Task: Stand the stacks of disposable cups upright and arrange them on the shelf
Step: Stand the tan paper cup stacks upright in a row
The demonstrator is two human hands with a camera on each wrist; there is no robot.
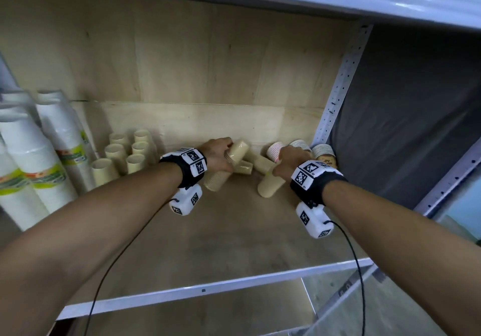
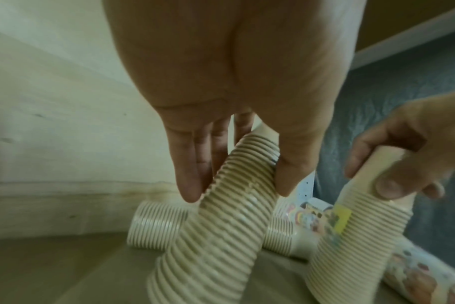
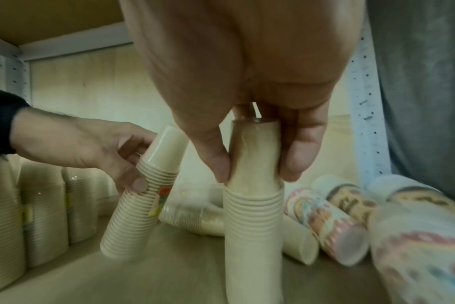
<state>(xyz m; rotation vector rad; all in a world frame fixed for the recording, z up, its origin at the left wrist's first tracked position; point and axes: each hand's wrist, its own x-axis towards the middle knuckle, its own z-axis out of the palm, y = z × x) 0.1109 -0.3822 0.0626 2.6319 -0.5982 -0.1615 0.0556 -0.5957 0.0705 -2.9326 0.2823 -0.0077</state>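
Left hand (image 1: 217,153) grips a tilted beige stack (image 1: 226,167); right hand (image 1: 289,159) pinches another (image 1: 270,183), upright on the shelf (image 1: 234,231).

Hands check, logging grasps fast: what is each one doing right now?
Left hand: grips a tilted beige cup stack near its top.
Right hand: pinches the top of another beige cup stack.

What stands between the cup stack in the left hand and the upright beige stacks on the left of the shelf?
Nothing visible. The left hand holds a tilted cup stack; bare shelf board lies between it and the upright beige stacks. The fallen stacks lie on its other side.
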